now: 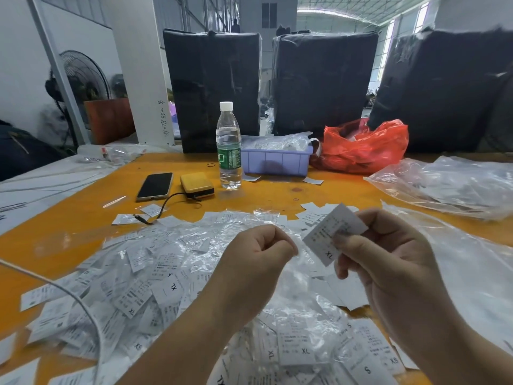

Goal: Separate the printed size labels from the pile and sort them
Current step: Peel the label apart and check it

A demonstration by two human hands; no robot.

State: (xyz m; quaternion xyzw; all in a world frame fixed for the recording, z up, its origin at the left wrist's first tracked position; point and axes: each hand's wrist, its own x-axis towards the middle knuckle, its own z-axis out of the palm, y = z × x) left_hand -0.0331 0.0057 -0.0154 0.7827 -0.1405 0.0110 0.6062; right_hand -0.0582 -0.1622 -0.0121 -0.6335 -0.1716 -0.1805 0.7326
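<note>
Right hand [388,262] up over the orange desk [69,218], thumb and fingers pinching a white printed size label marked XL [331,234]. Left hand [261,254] beside it, fingers curled into a loose fist, a wisp of clear plastic film seemingly at its tips, though that's hard to tell. Below both, the heap of white labels and crinkled clear wrappers [155,276] sprawls across the desk. Behind it stand a clear water bottle [228,151] and a lilac plastic tray [276,161].

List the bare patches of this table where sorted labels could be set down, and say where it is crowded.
Bare orange table lies left of the phone, and between the purple tray and the label pile. The near side under both hands is crowded with labels; clear bags fill the right.
</note>
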